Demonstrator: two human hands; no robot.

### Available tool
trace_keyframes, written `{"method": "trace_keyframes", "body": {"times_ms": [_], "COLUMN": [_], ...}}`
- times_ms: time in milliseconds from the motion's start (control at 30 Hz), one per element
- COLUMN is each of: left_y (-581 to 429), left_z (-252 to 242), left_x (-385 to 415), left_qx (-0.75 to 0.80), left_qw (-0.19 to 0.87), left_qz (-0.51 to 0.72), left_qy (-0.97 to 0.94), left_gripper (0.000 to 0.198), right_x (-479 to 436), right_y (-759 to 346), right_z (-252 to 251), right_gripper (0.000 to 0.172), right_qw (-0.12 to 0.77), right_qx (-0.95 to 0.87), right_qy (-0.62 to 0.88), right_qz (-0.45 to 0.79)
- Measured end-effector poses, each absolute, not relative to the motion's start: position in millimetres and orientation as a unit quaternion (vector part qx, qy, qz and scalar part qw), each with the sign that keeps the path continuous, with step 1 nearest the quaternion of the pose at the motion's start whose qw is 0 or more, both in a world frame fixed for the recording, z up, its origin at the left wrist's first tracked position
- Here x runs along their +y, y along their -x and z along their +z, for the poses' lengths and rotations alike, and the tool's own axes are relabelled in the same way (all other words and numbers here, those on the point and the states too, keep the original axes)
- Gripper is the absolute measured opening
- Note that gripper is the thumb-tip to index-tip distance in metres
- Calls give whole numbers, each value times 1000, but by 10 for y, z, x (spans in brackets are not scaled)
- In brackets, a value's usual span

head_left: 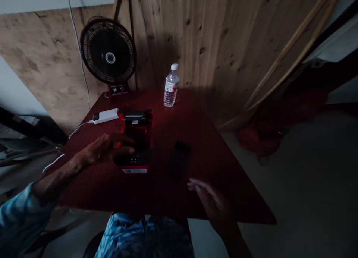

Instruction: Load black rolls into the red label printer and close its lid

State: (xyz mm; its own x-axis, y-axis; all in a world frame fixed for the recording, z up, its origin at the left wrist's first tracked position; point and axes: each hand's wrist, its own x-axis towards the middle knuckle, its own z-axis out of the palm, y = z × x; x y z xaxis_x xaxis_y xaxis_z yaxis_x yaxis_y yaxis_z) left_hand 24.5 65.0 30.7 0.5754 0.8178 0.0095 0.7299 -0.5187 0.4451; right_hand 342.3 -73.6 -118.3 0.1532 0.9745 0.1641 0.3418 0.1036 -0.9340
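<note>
A small red and black machine [135, 171], with a black roller-like bar across its far end and a pale label on its front, sits on the dark red table. My left hand [109, 148] is over its left side, thumb and fingers apart and reaching above its dark middle. Whether the fingertips touch the machine I cannot tell. Low over the table's front right is my right hand [209, 200], its thumb tip close against the fingers as in a pinch. Anything between them is lost in the dim light. A dark flat rectangular object [182, 146] lies between machine and right hand.
On the table [201, 127] a white power bank-like device [105, 116] with a cable lies beyond my left hand. A water bottle [171, 85] stands upright at the back. Behind it rises a wooden wall [218, 38], with a fan [109, 53] at the back left.
</note>
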Motion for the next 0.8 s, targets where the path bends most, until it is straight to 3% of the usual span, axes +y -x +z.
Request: {"method": "trace_keyframes", "body": {"times_ms": [233,667,800], "left_y": [-214,-275,-320], "left_z": [17,83,83], "left_x": [520,630,659], "left_qx": [430,497,499], "left_qw": [204,250,201], "left_qz": [187,163,145], "left_qy": [-859,-815,-830], "left_gripper": [33,33,32], "right_x": [-714,-752,-769], "right_y": [-3457,-3381,-3351], "right_z": [-1277,-1164,-1113], "right_gripper": [32,32,32], "right_qw": [479,497,496], "right_qx": [-585,-543,-520], "right_qy": [586,597,612], "right_qz": [291,319,330]}}
